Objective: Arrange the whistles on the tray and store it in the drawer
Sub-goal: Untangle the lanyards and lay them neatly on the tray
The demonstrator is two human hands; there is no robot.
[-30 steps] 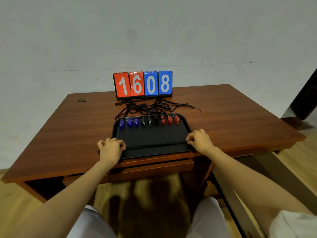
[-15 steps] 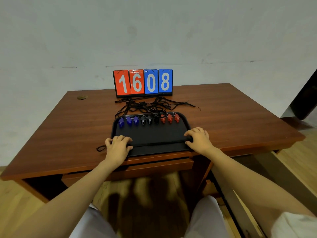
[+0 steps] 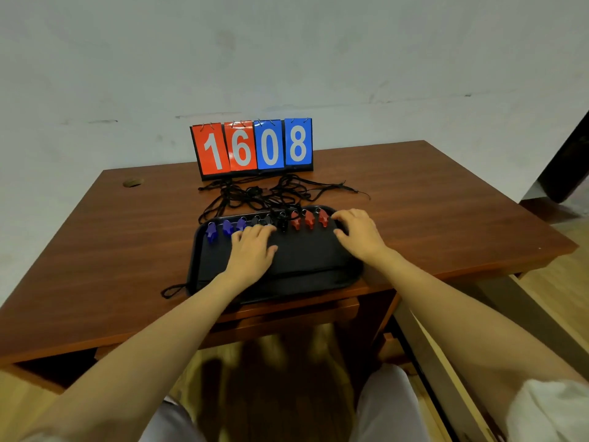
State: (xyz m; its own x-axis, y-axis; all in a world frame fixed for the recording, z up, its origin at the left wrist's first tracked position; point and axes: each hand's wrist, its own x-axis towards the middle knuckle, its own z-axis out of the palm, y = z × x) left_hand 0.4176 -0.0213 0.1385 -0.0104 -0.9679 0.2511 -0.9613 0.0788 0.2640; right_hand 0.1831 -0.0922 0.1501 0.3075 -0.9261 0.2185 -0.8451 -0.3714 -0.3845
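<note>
Rests left hand (image 3: 251, 250) flat, fingers straight, on tray (image 3: 306, 264) at whistles (image 3: 309, 220); right hand (image 3: 358, 234) loosely spread, gripping nothing.

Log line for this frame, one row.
left hand: at whistle row | right hand: at tray far-right corner | lanyards: trailing onto desk

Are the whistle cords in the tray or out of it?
Mostly out: the cords lie tangled on the desk behind the tray.
</note>
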